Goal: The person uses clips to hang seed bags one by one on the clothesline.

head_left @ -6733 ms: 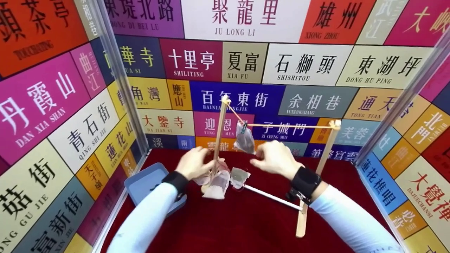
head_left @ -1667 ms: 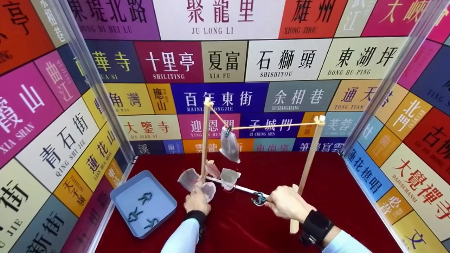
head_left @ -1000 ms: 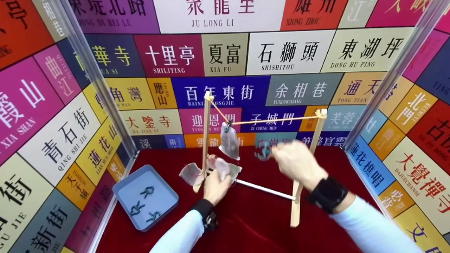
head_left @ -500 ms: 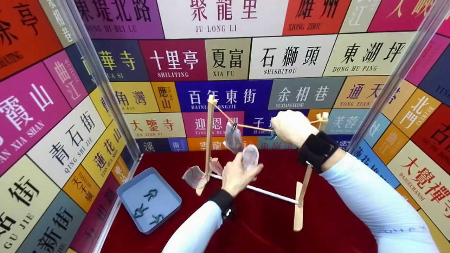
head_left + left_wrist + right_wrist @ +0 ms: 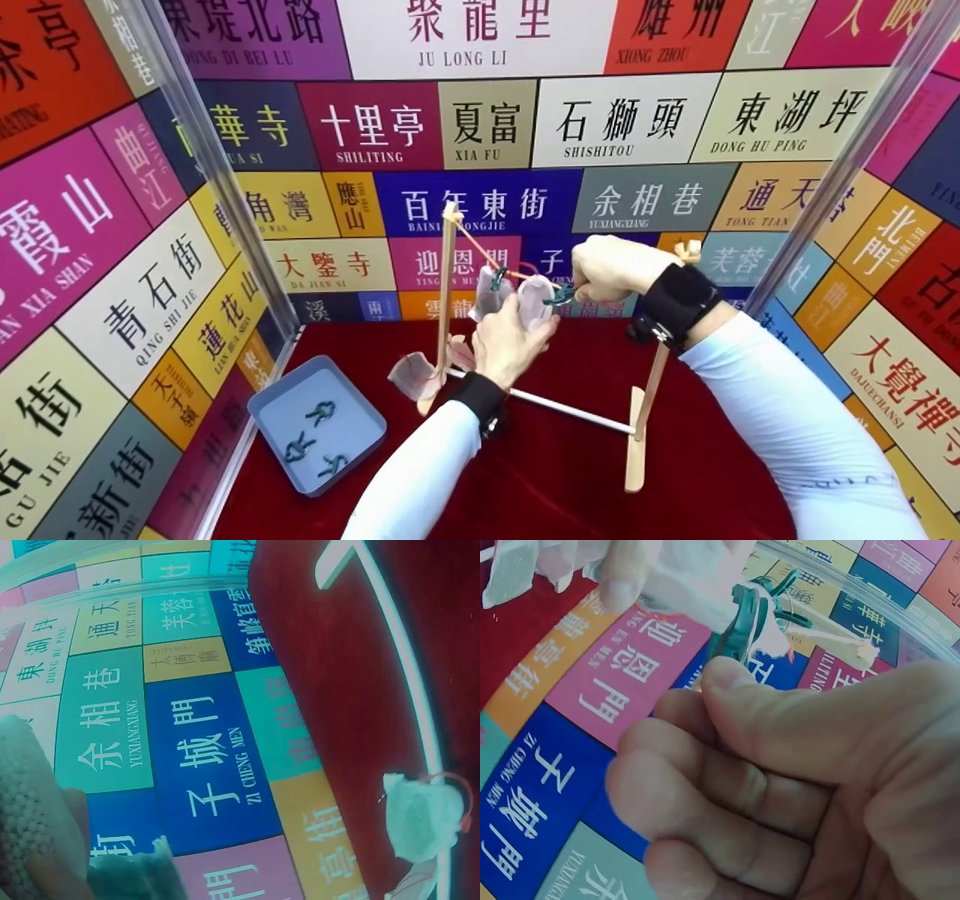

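Observation:
My left hand (image 5: 510,345) grips a small white mesh pouch (image 5: 534,298) and holds it up at the line; white beads show through the pouch in the left wrist view. The thumb and forefinger of my right hand (image 5: 611,266) pinch a green clip (image 5: 742,622), whose jaws are right at the pouch's top edge. An orange string (image 5: 472,241) runs between two wooden posts and sags toward the clip. Just left of the raised pouch, another pouch (image 5: 487,296) hangs from the string by its own green clip (image 5: 498,277), partly behind my left fingers.
Around the foot of the left post (image 5: 447,300) lie more pouches (image 5: 414,375). A white crossbar (image 5: 577,411) joins the posts low over the red cloth (image 5: 555,480). The blue tray (image 5: 360,442) at left holds 3 green clips (image 5: 322,411). Sign-covered walls enclose the table.
My left hand has lifted a pouch from beside the left post up to the string. My right hand has brought a clip up from near the crossbar, and the string now sags lower.

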A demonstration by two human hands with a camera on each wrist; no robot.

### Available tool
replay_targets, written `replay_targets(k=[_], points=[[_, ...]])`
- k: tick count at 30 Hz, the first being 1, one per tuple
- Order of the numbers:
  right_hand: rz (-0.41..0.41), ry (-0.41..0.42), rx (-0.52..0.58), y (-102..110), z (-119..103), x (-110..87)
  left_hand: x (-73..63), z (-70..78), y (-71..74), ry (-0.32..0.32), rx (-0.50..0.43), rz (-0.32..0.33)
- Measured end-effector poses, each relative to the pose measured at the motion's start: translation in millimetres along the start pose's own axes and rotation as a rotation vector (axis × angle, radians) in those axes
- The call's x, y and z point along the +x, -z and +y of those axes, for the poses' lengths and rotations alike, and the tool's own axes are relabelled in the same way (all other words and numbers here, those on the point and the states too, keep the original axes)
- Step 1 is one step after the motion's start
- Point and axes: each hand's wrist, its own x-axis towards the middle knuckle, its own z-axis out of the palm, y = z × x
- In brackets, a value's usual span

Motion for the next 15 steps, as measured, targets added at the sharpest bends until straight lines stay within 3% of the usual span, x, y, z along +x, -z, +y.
replay_targets(k=[9,15], points=[[0.053,0.058,0.027,-6.4,-7.2,12.2,8.9,11.2,1.1,-0.079,0.039,-0.022],[0.104,-0.032,0.124,-12.1,-7.6,9.8,10.7,9.1,3.8,-0.056,0.002,-0.084]])
